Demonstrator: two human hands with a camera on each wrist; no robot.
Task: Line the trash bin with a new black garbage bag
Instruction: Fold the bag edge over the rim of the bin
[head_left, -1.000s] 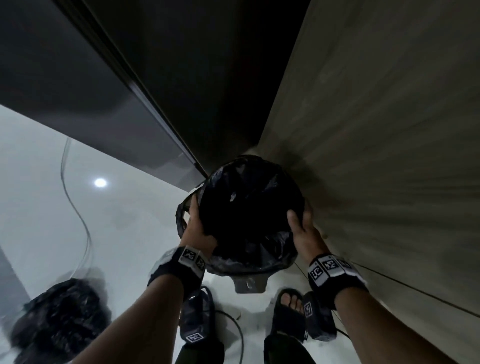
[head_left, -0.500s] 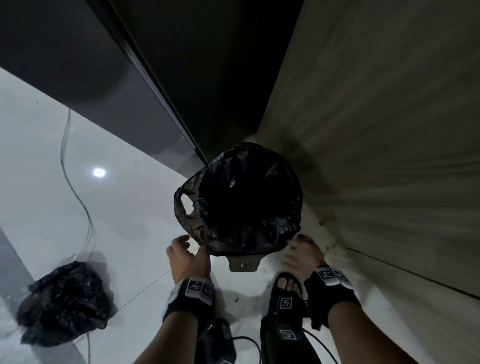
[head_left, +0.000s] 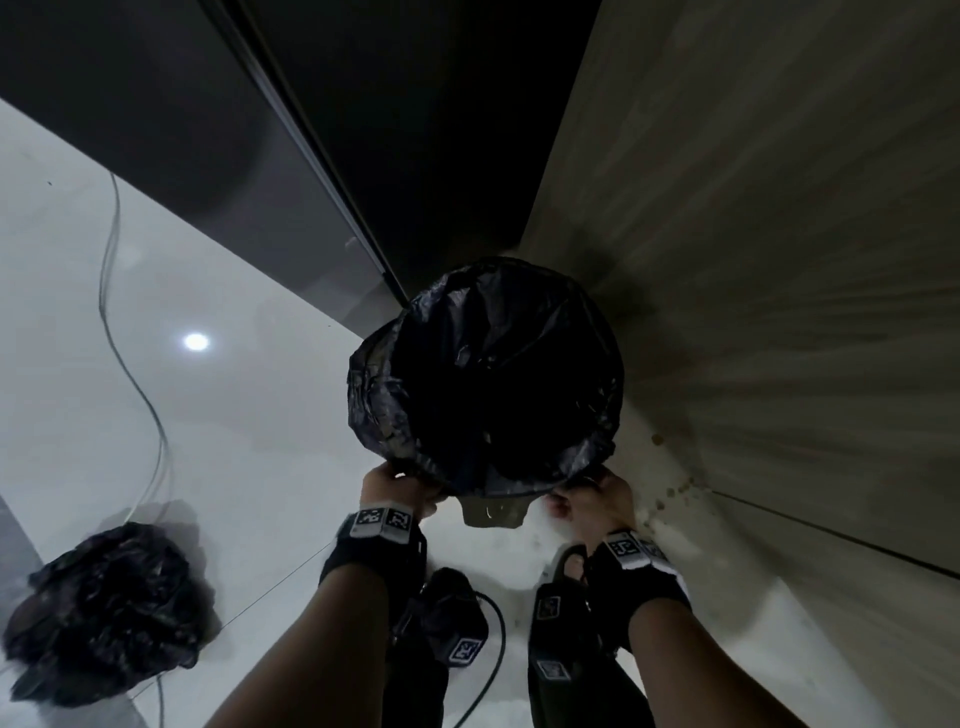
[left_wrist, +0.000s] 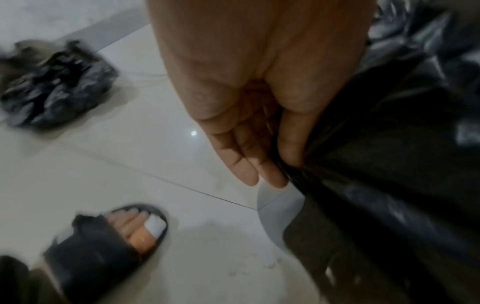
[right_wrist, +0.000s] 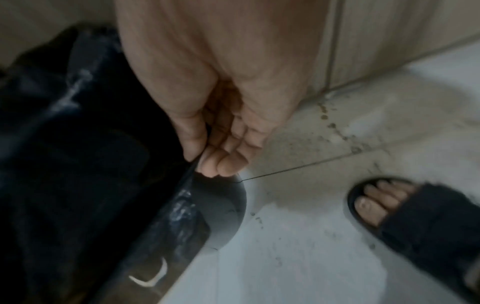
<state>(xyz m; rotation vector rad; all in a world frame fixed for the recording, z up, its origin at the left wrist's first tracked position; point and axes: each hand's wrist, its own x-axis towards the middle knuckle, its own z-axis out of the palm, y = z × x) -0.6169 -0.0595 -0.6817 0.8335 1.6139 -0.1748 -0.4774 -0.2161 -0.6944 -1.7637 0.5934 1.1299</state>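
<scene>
The trash bin (head_left: 493, 512) stands in the corner, its mouth covered by the new black garbage bag (head_left: 488, 374), which is folded over the rim. My left hand (head_left: 395, 480) pinches the bag's hanging hem at the near left of the bin. In the left wrist view, thumb and fingers (left_wrist: 259, 176) clamp the black film (left_wrist: 389, 164). My right hand (head_left: 582, 486) pinches the hem at the near right. The right wrist view shows the thumb and curled fingers (right_wrist: 221, 164) on the bag's edge (right_wrist: 78, 164). The bin's body is mostly hidden under the bag.
A crumpled full black bag (head_left: 104, 608) lies on the white tile floor at the left, beside a thin cable (head_left: 135, 364). A wood panel wall (head_left: 779, 260) runs close along the bin's right, dark cabinets (head_left: 208, 156) behind it. My sandalled feet (right_wrist: 415, 216) stand just before the bin.
My hands dropped from the sides of the rim to below the bin, then came back up and took hold of the bag's hem. The left overhang now lies flatter.
</scene>
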